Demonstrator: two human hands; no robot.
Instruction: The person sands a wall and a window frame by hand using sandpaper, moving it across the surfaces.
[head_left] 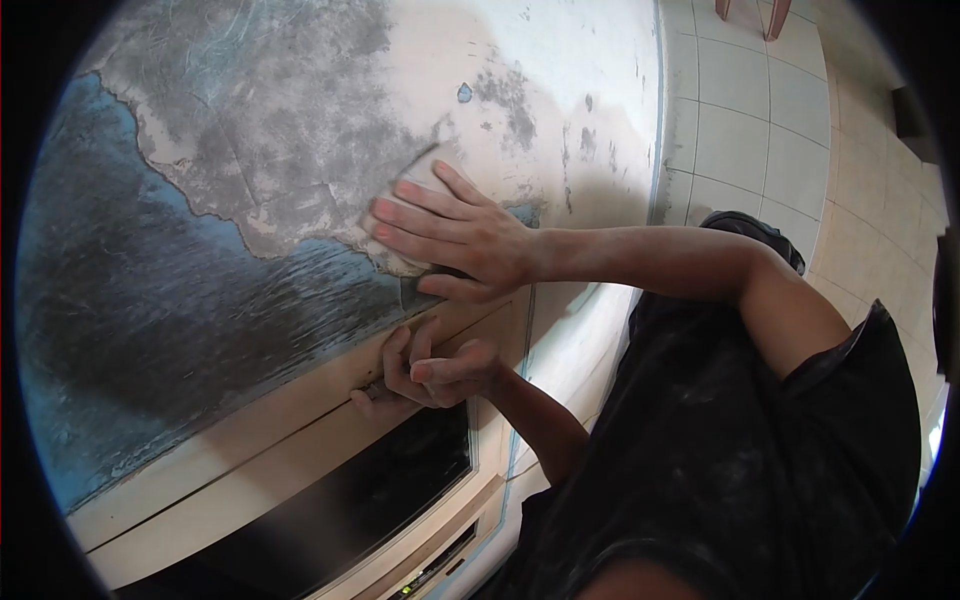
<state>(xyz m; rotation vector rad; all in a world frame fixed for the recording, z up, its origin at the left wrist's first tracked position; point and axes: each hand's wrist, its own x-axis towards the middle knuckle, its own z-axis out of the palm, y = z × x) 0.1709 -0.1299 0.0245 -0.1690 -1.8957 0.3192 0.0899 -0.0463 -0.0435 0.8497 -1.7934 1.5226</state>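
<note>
My right hand (465,235) lies with its fingers flat on a pale sheet (420,172), which looks like sandpaper, and presses it against the wall (300,130). The thumb is spread to one side. Under and around the sheet the wall is patchy grey and white, with a ragged edge where blue-black paint (200,310) begins. My left hand (440,365) rests at the cream wooden frame (270,440) beside the painted part. Its fingers are curled at a small dark spot on the frame; what they grip, if anything, is hidden.
A dark opening or pane (330,510) sits within the cream frame. Pale floor tiles (735,130) meet the wall's edge, and reddish-brown furniture legs (775,18) stand on them. A small device with a green light (405,590) shows at the lower edge.
</note>
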